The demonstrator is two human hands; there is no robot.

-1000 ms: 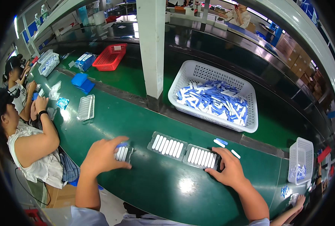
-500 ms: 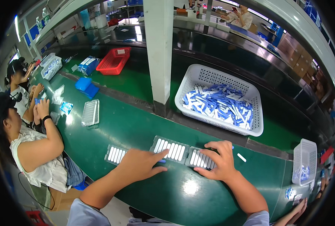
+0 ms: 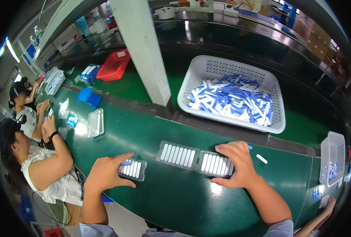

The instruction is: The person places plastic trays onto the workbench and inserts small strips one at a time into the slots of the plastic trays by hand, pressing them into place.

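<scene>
Resting on the green conveyor belt [image 3: 183,197], three clear trays of white sticks sit in a row in front of the person; left tray [image 3: 132,169] lies just under the fingertips of the left hand [image 3: 106,173], touching them at its near-left edge; a small blue piece [image 3: 125,164] sits on that tray right at the index fingertip; left fingers are spread and loosely curved, index stretched over the tray, thumb along its lower edge; not clenched, cannot tell whether the blue piece is pinched or only touched; middle tray [image 3: 178,155] is free, between the two hands, touching neither; right tray [image 3: 215,163] butts against the middle one; right hand [image 3: 235,164] covers its right end, fingers bent down over the top edge, thumb at the lower edge, so the tray end is gripped between thumb and fingers, hand half open; a loose white stick [image 3: 261,158] lies on the belt just right of that hand, apart from it; behind the belt, a white basket [image 3: 207,71] holds a heap of blue and white pieces; a white column [image 3: 144,51] stands left of it; a smaller white basket [image 3: 333,142] sits at the right rim; further left on the belt, another clear tray [image 3: 95,123] lies near two seated co-workers; a red basket [image 3: 114,66] sits well behind
</scene>
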